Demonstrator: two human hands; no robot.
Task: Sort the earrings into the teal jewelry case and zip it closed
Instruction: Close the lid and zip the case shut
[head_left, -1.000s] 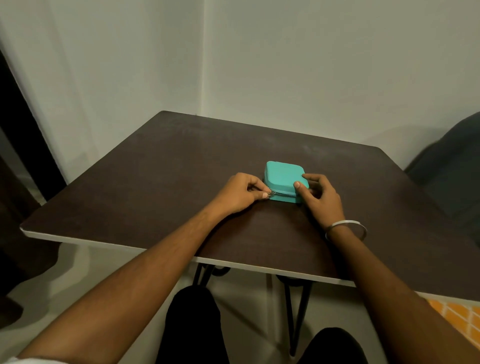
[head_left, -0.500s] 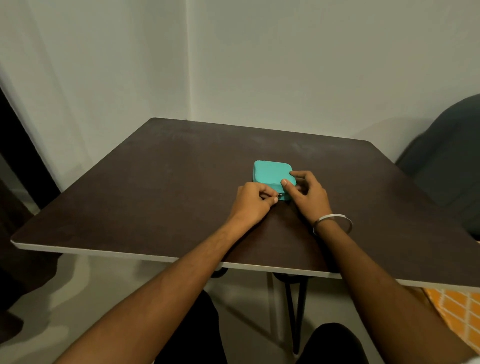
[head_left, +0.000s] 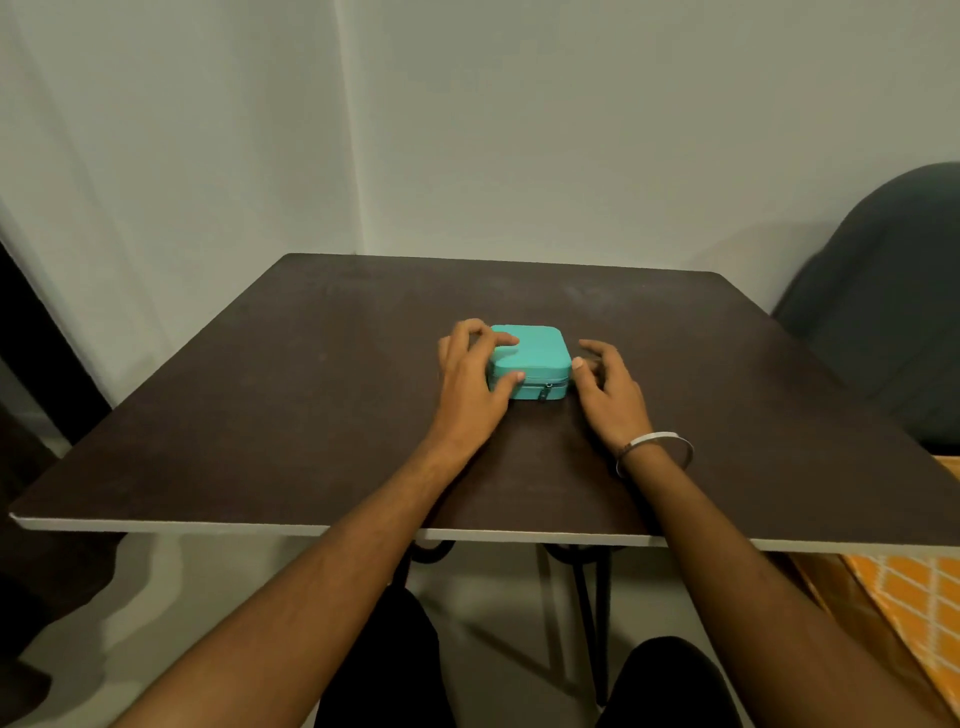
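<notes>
The teal jewelry case (head_left: 535, 353) lies closed in the middle of the dark table (head_left: 311, 389), its zipper pull (head_left: 545, 392) hanging on the front wall. My left hand (head_left: 470, 379) holds the case's left end, with the index finger on the lid and the thumb against the front wall. My right hand (head_left: 608, 387), a metal bangle on its wrist, sits just right of the case with loosely curled fingers; its thumb tip is at the case's right corner. No earrings are visible.
The table stands in a room corner with walls behind and to the left. A dark chair (head_left: 893, 312) stands at the right, past the table edge. An orange patterned cloth (head_left: 914, 618) lies low at the right. My knees are under the near edge.
My left hand let go of the zipper pull and moved to the case's left end. My right hand came off the case and now sits beside its right side.
</notes>
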